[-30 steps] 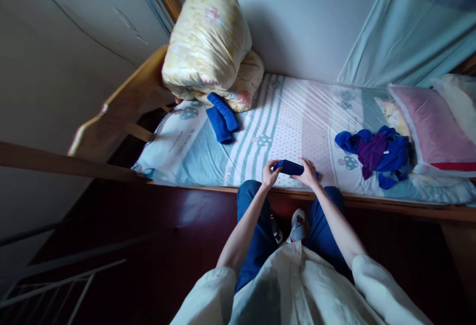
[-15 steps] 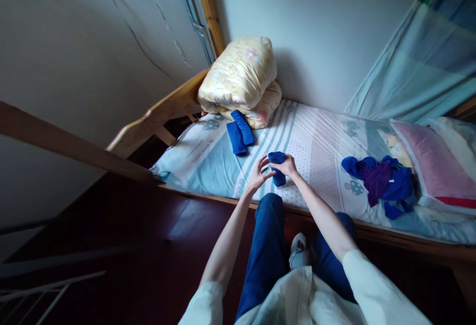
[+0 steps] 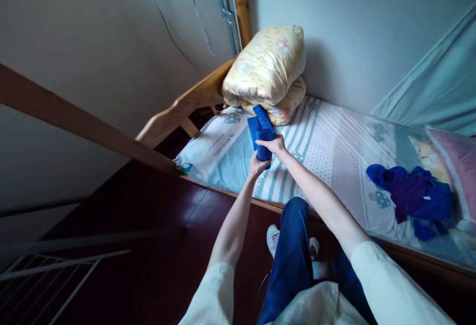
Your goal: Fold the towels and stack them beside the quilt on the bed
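Both hands hold a rolled blue cloth [image 3: 264,150] above the bed's front part. My left hand [image 3: 257,164] grips its lower left side, and my right hand [image 3: 274,144] has its fingers across the upper part. Just behind the roll, two folded blue cloths [image 3: 262,116] lie on the sheet against the yellow quilt; the roll partly hides them. A loose heap of blue and purple clothes [image 3: 420,196] rests at the right of the bed.
A folded yellow quilt [image 3: 266,67] sits at the bed's left end by the wooden headboard [image 3: 167,116]. On the right is a pink pillow [image 3: 457,159]. A wooden beam [image 3: 74,116] crosses at left, above a white metal rack [image 3: 55,268].
The rolled cloth has moved left, up to the two folded cloths, with both hands on it. My left hand has closed on the roll. The view has shifted left.
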